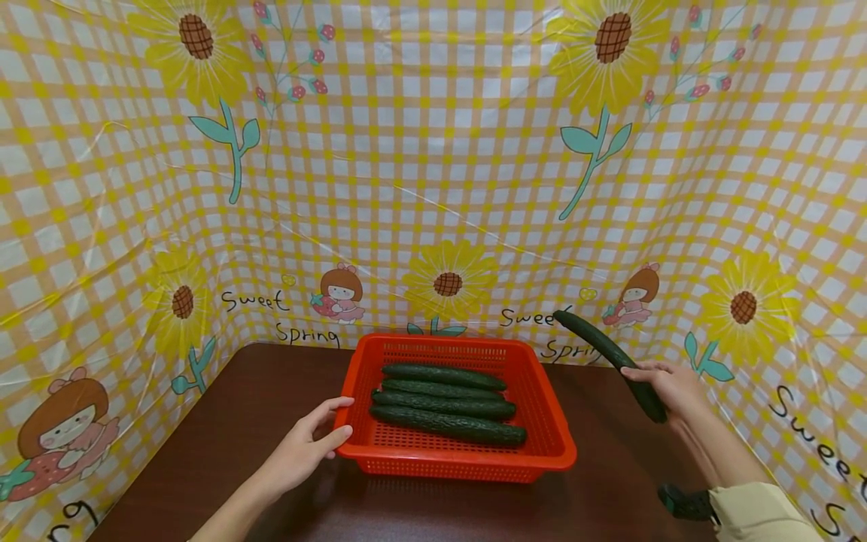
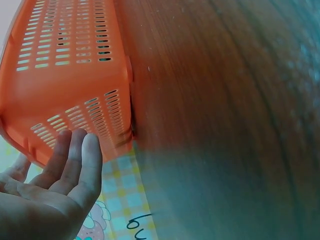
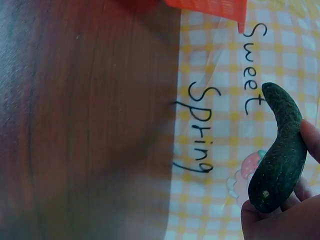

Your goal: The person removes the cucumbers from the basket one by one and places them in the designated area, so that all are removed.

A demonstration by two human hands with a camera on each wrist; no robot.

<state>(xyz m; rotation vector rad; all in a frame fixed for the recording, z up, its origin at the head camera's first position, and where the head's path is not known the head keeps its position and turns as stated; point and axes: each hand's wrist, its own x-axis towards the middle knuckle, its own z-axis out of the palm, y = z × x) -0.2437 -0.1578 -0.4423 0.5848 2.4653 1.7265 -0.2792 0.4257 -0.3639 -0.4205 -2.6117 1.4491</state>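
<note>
In the head view, a red plastic basket stands on the table with several dark green cucumbers lying side by side in it. My left hand holds the basket's left rim, thumb and forefinger at the edge. The left wrist view has the fingers of that hand against the slotted side wall of the basket. To the right of the basket, my right hand grips one curved cucumber near its lower end, raised above the table. The right wrist view shows this cucumber between thumb and fingers.
A dark brown wooden table lies under the basket. Checked cloth with sunflowers and lettering hangs behind and on both sides of the table. A dark band circles the right wrist beside a beige sleeve.
</note>
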